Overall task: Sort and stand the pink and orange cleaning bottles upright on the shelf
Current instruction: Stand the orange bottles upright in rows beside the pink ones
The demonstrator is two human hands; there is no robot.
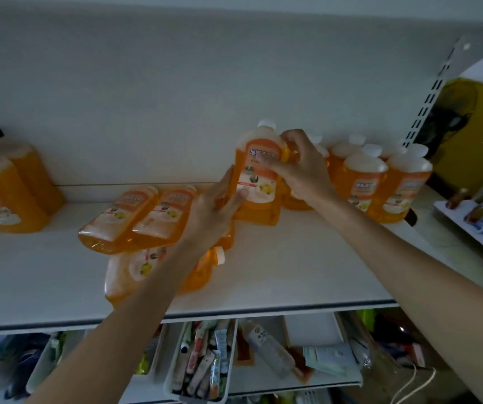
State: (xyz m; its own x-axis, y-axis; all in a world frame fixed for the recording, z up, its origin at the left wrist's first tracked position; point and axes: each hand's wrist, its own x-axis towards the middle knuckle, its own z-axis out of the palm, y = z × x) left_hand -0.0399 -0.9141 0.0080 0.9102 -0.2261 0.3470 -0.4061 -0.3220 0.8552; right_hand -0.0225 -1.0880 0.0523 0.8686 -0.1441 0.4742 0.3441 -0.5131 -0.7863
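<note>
An orange bottle (pixel 259 176) with a white cap stands upright on the white shelf (pixel 307 266), held by both hands. My left hand (pixel 214 211) grips its lower left side. My right hand (pixel 298 167) grips its upper right side by the handle. Several more orange bottles (pixel 380 182) stand upright in a group just right of it. Two orange bottles (pixel 138 220) lie on their sides left of my left hand, and others (pixel 129 275) lie under my left forearm. No pink bottle is in view.
Upright orange bottles with black caps (pixel 7 185) stand at the shelf's far left. A slotted metal upright (pixel 433 94) bounds the shelf on the right. Below the shelf edge are white trays of small packets (pixel 202 363) and a lying clear bottle (pixel 266 345).
</note>
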